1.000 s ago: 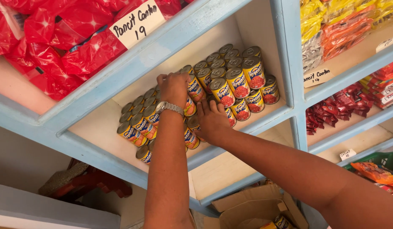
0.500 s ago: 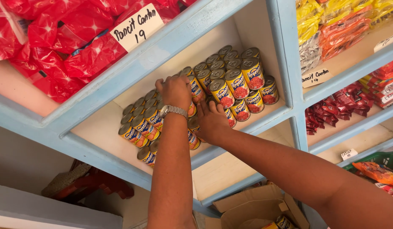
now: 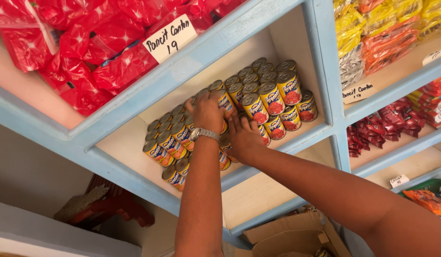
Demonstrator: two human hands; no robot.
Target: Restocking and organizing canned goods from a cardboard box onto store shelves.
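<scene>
Both hands are pressed against small yellow-labelled round tins (image 3: pixel 273 97) stacked two-high in the pale blue wooden shelf (image 3: pixel 296 140): left hand (image 3: pixel 207 112) cupped over an upper tin, right hand (image 3: pixel 243 138) flat against the lower row. Risk: a sideways push may topple front tins off the shelf edge.

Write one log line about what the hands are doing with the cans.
left hand: on top can of stack | right hand: pressing stacked cans | place: light-blue shelf | below: cardboard box

The left hand (image 3: pixel 207 112) has been shifted slightly along the stacked cans (image 3: pixel 258 107), fingers spread wider.
</scene>
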